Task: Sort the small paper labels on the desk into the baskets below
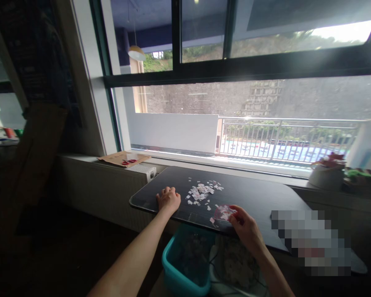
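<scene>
Toward the left end of the dark table (250, 194), my left hand (168, 199) rests with its fingers curled under. Whatever its fingers may hold is hidden. My right hand (245, 225) pinches the right side of a small clear bag (225, 212) with pinkish edges, low over the table's front part. Small pale pieces show in or through the bag. A loose pile of small white paper pieces (200, 190) lies between and beyond my hands. Several single pieces are scattered around it, and a few lie just left of the bag.
Below the table's front edge stands a turquoise bin (187, 270). Red-handled scissors (129, 161) lie on brown paper (111, 158) on the sill. A white pot (324, 175) stands at the right. A blurred-out object (312, 243) covers the table's right corner.
</scene>
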`<state>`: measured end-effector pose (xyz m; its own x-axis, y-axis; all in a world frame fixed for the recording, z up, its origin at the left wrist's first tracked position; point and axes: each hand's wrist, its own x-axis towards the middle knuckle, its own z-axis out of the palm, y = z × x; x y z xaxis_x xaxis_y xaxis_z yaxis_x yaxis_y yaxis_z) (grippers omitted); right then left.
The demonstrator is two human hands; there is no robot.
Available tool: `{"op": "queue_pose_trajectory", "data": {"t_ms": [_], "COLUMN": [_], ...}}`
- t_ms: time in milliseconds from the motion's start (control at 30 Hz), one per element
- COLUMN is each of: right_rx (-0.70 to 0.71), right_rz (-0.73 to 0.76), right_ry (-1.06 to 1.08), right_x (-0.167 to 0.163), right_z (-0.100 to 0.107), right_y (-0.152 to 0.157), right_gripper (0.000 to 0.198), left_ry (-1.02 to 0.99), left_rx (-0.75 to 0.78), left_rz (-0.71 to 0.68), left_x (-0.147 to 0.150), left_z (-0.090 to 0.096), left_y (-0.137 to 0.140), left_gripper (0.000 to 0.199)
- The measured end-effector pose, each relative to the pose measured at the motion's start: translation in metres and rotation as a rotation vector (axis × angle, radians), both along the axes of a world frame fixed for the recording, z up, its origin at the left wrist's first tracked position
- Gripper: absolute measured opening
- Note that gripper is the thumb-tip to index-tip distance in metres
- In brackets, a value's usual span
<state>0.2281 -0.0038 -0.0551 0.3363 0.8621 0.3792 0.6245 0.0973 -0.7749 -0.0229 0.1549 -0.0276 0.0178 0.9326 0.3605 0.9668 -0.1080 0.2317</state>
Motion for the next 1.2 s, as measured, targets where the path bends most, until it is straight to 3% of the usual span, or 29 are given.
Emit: {"op": "queue_pose_trajectory", "data": {"t_ms": [300,500,667,867,1000,1200], "right_rx": [0.026,0.040,0.035,0.047,0.079,0.010], "right_rz": [0.087,0.009,0.054,-0.086,-0.098,-0.160], "right_ry": [0.032,0.003,-0.054,-0.034,-0.012,-0.027], "right_x": [-0.001,-0.003,-0.004,-0.004,-0.004,-0.005], "right_z": [-0.002,0.003,0.000,0.002,0.002,0.005], "right_y": [-0.002,-0.007,-0.005,-0.007,-0.008,-0.010], "right_gripper": [0.035,0.033,0.035,0.035,0.036,0.035], "left_ry": [-0.011,-0.008,-0.015,-0.012,-0.002,-0.010], "left_rx": [-0.015,-0.008,-0.016,-0.017,-0.016,-0.017], "left_rz": [-0.002,-0.002,-0.002,-0.001,0.009,0.003], "left_x": [0.000,0.000,0.000,0.000,0.000,0.001], "left_z": [-0.001,-0.001,-0.001,-0.002,0.000,0.001], "left_y": [0.002,0.001,0.001,0.002,0.000,0.000], "left_gripper": [0.030,0.029,0.029,0.030,0.028,0.028]}}
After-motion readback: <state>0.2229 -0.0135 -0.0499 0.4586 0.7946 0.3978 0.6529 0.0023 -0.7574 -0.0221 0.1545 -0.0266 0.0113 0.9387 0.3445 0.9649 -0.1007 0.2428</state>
